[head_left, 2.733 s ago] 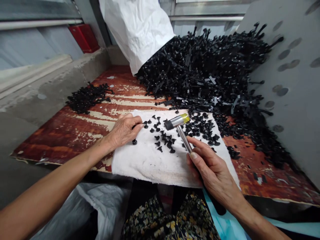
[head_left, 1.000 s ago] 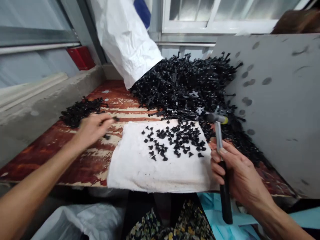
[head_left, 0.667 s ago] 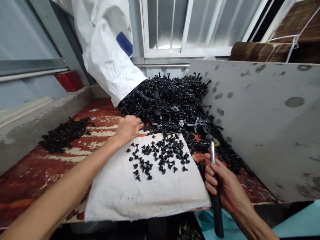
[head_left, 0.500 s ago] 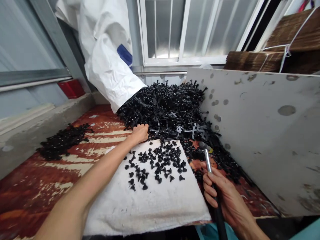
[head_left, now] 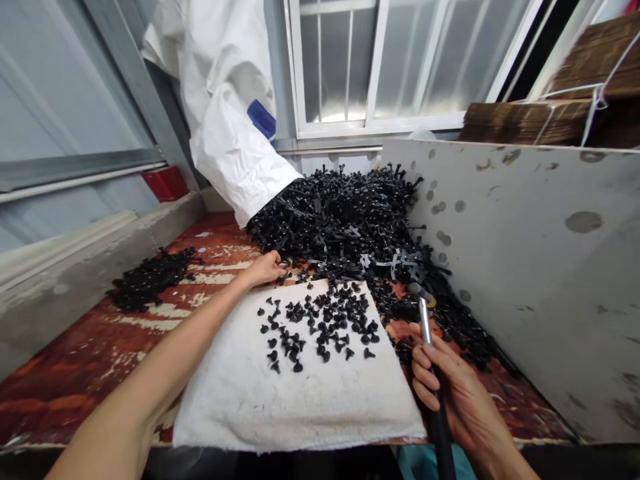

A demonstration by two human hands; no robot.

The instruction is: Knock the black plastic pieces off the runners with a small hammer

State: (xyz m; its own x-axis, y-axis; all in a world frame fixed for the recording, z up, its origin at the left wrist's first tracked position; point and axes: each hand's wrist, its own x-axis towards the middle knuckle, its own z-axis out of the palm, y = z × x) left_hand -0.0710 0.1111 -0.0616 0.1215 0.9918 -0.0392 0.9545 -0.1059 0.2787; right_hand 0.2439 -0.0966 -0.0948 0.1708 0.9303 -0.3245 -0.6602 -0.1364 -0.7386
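My left hand [head_left: 265,268] reaches to the near edge of the big heap of black plastic parts [head_left: 345,213], fingers curled on pieces there. My right hand [head_left: 453,393] is closed round the black handle of a small hammer [head_left: 426,320], whose head rests near the heap at the right of the white cloth [head_left: 300,393]. Several small black caps [head_left: 320,323] lie scattered on the cloth between my hands.
A worn red board [head_left: 100,340] carries everything. A smaller pile of black parts [head_left: 150,279] lies at its left. A white sack [head_left: 230,120] spills the heap at the back. A grey panel [head_left: 530,267] walls off the right side. A window is behind.
My left hand left the cloth, went to the small left pile, then swung to the big heap's near edge. The hammer moved from over the cloth to the right side. The camera tilted up.
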